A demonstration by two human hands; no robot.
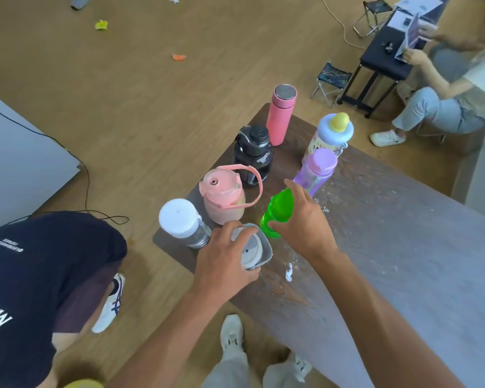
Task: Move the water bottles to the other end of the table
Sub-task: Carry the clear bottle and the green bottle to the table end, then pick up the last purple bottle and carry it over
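Note:
Several water bottles stand at the left end of a dark worn table (389, 247). My left hand (221, 264) grips the top of a grey bottle (256, 250) near the table's front edge. My right hand (305, 219) is wrapped around a bright green bottle (277, 211) just right of it. Close by stand a white-capped clear bottle (181, 219), a pink jug with a strap handle (223, 197), a black jug (254, 152), a tall pink flask (280, 116), a purple bottle (318, 169) and a bottle with a blue lid and yellow knob (332, 133).
A person in a dark shirt (39, 275) crouches at the left, beside the table corner. Another person (445, 88) sits at the far right by a black bench (384, 60) and folding stools. White smears (289, 273) mark the tabletop. A cable (87, 191) lies on the wooden floor.

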